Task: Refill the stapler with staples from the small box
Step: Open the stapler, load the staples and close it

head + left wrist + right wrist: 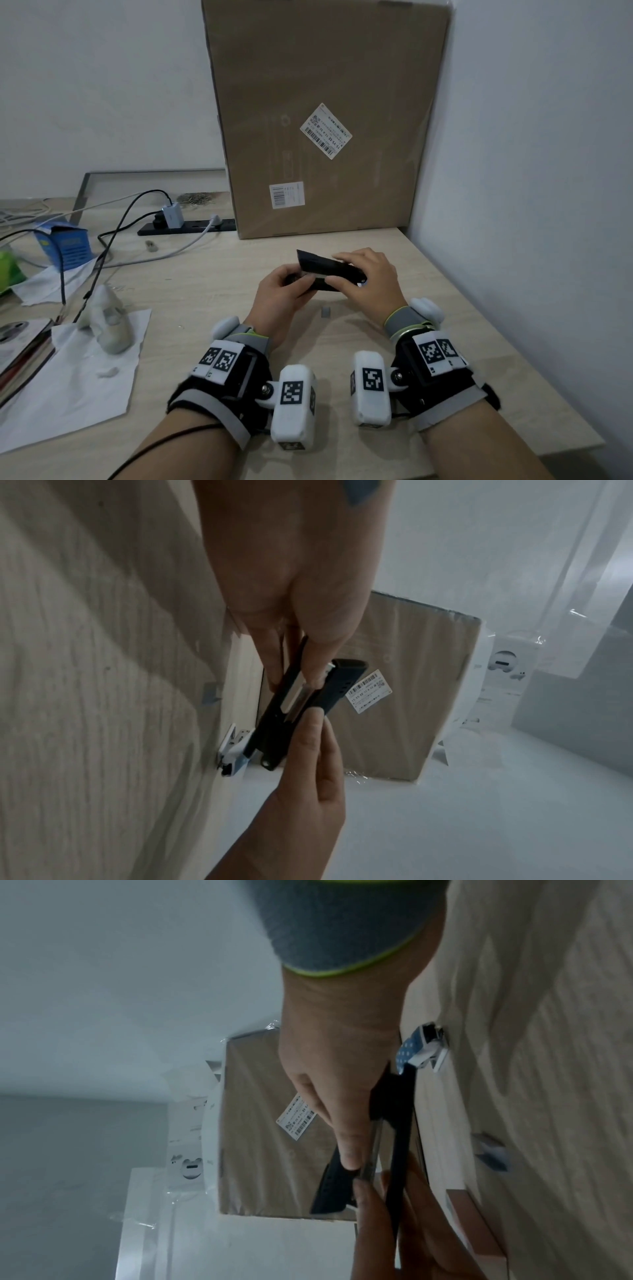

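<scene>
A black stapler (322,270) is held just above the middle of the table with its top cover (339,685) swung up and the metal staple channel (291,696) showing. My left hand (301,281) grips the front end of its base, thumb and fingers either side. My right hand (337,270) pinches the stapler from the other end, thumb (349,1161) on the channel. The small white-and-blue box (232,750) lies on the table beneath the stapler and is mostly hidden in the head view. A short grey staple strip (325,312) lies on the table near my wrists.
A big cardboard box (325,120) stands upright at the back against the wall. A power strip (186,226) with cables, a blue carton (68,246), paper sheets and a white lump (106,318) fill the left. The table's edge (513,342) runs along the right.
</scene>
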Tool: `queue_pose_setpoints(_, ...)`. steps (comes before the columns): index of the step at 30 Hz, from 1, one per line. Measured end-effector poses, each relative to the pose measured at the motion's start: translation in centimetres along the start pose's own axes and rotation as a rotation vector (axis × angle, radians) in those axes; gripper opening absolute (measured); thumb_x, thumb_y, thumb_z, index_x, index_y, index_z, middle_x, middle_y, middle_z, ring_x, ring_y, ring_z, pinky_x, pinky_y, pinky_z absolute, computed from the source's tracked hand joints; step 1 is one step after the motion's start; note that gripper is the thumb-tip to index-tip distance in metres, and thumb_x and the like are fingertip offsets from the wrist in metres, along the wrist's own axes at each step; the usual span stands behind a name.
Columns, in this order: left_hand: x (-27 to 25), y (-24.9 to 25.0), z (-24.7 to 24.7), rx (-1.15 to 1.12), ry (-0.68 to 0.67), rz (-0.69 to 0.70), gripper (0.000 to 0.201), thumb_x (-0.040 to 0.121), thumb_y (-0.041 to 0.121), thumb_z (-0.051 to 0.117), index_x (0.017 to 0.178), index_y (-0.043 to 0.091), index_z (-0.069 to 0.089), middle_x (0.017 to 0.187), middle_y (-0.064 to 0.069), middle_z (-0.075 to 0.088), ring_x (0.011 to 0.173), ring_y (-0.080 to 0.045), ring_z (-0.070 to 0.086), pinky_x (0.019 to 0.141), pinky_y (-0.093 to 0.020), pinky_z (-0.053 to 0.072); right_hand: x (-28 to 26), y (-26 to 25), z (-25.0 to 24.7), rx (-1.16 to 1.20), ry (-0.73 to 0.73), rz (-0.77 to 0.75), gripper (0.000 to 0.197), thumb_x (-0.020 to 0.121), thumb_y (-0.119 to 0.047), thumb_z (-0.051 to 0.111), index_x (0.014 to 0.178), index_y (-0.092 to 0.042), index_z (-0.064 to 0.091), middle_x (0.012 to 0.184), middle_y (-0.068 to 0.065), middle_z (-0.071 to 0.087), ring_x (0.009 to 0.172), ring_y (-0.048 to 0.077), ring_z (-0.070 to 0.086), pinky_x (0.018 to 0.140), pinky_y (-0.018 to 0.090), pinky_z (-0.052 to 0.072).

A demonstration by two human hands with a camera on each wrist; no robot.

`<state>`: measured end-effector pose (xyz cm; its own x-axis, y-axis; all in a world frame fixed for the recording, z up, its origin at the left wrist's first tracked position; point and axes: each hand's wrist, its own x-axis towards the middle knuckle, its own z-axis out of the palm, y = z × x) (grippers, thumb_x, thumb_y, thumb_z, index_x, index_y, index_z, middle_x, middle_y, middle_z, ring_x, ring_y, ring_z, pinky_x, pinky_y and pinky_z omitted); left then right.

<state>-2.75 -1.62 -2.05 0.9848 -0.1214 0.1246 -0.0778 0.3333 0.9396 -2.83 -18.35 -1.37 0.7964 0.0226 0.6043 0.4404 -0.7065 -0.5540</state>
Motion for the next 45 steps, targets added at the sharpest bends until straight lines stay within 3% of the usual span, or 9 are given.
queue_pose_setpoints(5, -0.4, 0.0, 0.5, 0.014, -0.062, -0.021, 0.027, 0.087, -0.002, 0.058, 0.112, -0.011, 0.058, 0.096, -0.019, 0.062, 0.083, -0.019, 0.066, 0.073, -0.021, 0.056, 0.0, -0.3, -0.2, -0.079, -0.001, -0.039, 0.046, 0.065, -0.06, 0.061, 0.102, -0.033, 0.068, 0.092, -0.007, 0.066, 0.094, 0.014, 0.049, 0.083, 0.034, 0.029)
queue_pose_setpoints(16, -0.6, 0.4, 1.0, -0.031, -0.08, -0.043, 0.005, 0.09, -0.001, 0.054, 0.09, 0.003, 0.058, 0.095, -0.014, 0.059, 0.091, -0.022, 0.064, 0.073, -0.02, 0.057, 0.0, -0.9, -0.1, -0.262, 0.125, -0.061, 0.045, 0.076, -0.061, 0.041, 0.093, -0.028, 0.066, 0.087, -0.005, 0.064, 0.088, 0.018, 0.057, 0.081, 0.032, 0.019)
queue_pose_setpoints(23, -0.6, 0.2, 1.2, -0.044, -0.088, -0.059, 0.016, 0.09, -0.003, 0.054, 0.079, 0.008, 0.051, 0.093, -0.01, 0.062, 0.091, -0.021, 0.062, 0.075, -0.021, 0.058, 0.2, -0.3, -0.9, 0.05, 0.399, 0.201, 0.04, 0.086, -0.043, 0.049, 0.097, -0.008, 0.064, 0.093, 0.008, 0.069, 0.086, 0.028, 0.06, 0.08, 0.035, 0.037)
queue_pose_setpoints(28, -0.4, 0.2, 1.1, -0.044, -0.076, -0.039, 0.017, 0.089, -0.004, 0.054, 0.078, 0.008, 0.052, 0.093, -0.01, 0.061, 0.09, -0.021, 0.062, 0.081, -0.024, 0.058, 0.4, -0.2, -1.2, 0.202, 0.464, 0.47, 0.033, 0.093, -0.038, 0.046, 0.101, -0.011, 0.062, 0.098, 0.006, 0.068, 0.091, 0.026, 0.058, 0.07, 0.028, 0.031)
queue_pose_setpoints(32, -0.4, 0.3, 0.9, -0.03, -0.047, -0.026, 0.016, 0.089, -0.004, 0.055, 0.079, 0.009, 0.054, 0.095, -0.012, 0.058, 0.091, -0.02, 0.06, 0.083, -0.024, 0.056, 0.4, -0.1, -1.2, 0.28, 0.444, 0.555, 0.034, 0.095, -0.04, 0.042, 0.08, -0.013, 0.057, 0.075, 0.003, 0.059, 0.074, 0.023, 0.05, 0.065, 0.03, 0.032)
queue_pose_setpoints(35, -0.3, 0.3, 0.8, -0.032, -0.024, -0.022, 0.015, 0.089, -0.003, 0.056, 0.08, 0.009, 0.054, 0.097, -0.012, 0.058, 0.091, -0.02, 0.06, 0.081, -0.023, 0.057, 0.5, 1.0, -0.6, 0.336, 0.49, 0.63, 0.046, 0.093, -0.045, 0.04, 0.074, -0.007, 0.058, 0.075, 0.009, 0.064, 0.074, 0.028, 0.058, 0.068, 0.036, 0.045)
queue_pose_setpoints(37, -0.3, 0.5, 0.7, -0.064, -0.011, -0.025, 0.015, 0.089, -0.003, 0.056, 0.08, 0.009, 0.054, 0.098, -0.012, 0.059, 0.092, -0.021, 0.061, 0.078, -0.023, 0.058, 0.5, 1.4, -0.6, 0.491, 0.535, 0.706, 0.047, 0.092, -0.047, 0.04, 0.073, -0.01, 0.06, 0.084, 0.012, 0.07, 0.076, 0.028, 0.067, 0.073, 0.041, 0.052)
queue_pose_setpoints(41, -0.1, 0.8, 0.4, -0.185, -0.017, -0.054, 0.012, 0.09, -0.001, 0.054, 0.081, 0.007, 0.054, 0.099, -0.013, 0.06, 0.091, -0.02, 0.063, 0.074, -0.021, 0.058, 0.5, 1.7, -1.4, 1.039, 0.56, 0.845, 0.033, 0.095, -0.037, 0.045, 0.084, -0.01, 0.061, 0.103, 0.012, 0.068, 0.072, 0.015, 0.069, 0.066, 0.024, 0.053)
queue_pose_setpoints(45, 0.0, 1.2, 0.1, -0.243, -0.036, -0.173, 0.007, 0.09, 0.011, 0.058, 0.091, 0.005, 0.055, 0.108, -0.016, 0.059, 0.093, -0.02, 0.063, 0.078, -0.025, 0.059, 0.6, 1.6, -1.5, 1.152, 0.511, 0.845, 0.031, 0.093, -0.036, 0.049, 0.095, -0.007, 0.062, 0.103, 0.014, 0.067, 0.077, 0.018, 0.068, 0.078, 0.03, 0.053)
